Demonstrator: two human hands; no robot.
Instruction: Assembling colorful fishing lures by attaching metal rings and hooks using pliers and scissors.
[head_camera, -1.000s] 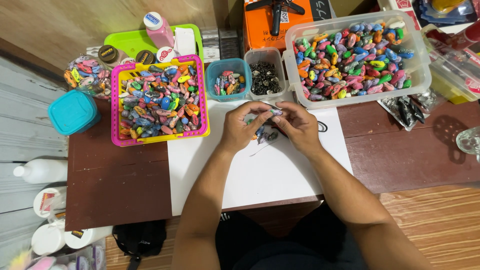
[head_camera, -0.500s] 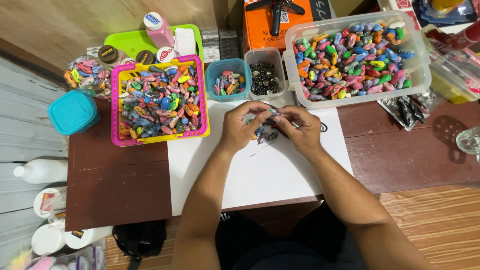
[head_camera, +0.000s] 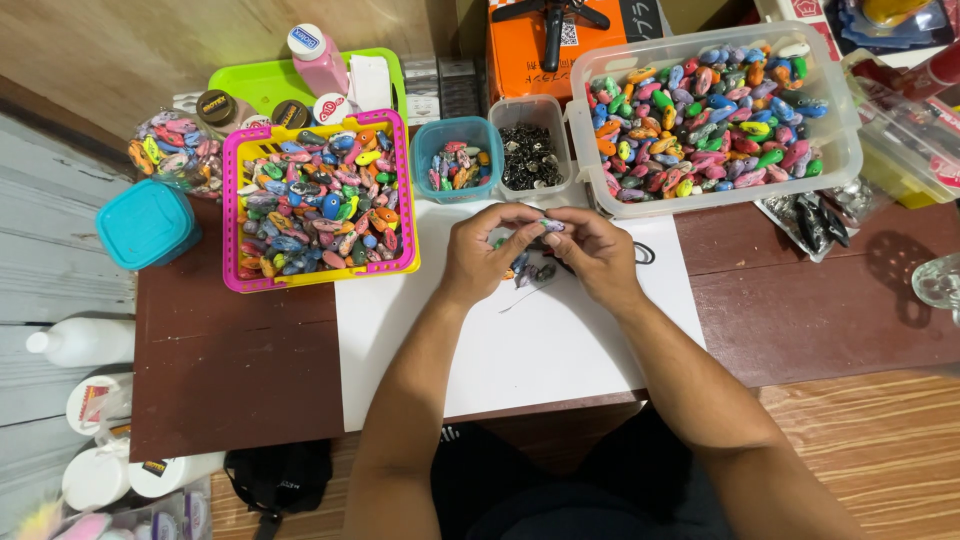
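Both hands, left hand (head_camera: 480, 255) and right hand (head_camera: 598, 255), pinch one small oval piece (head_camera: 552, 226) between fingertips above the white sheet (head_camera: 420, 330), with the clear bin (head_camera: 840, 160) just beyond for easy reach.

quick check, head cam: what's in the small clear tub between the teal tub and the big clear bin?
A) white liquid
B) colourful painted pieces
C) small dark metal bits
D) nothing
C: the small clear tub holds a heap of small dark metal bits, while the colourful pieces sit in the teal tub to its left and in the big clear bin to its right.
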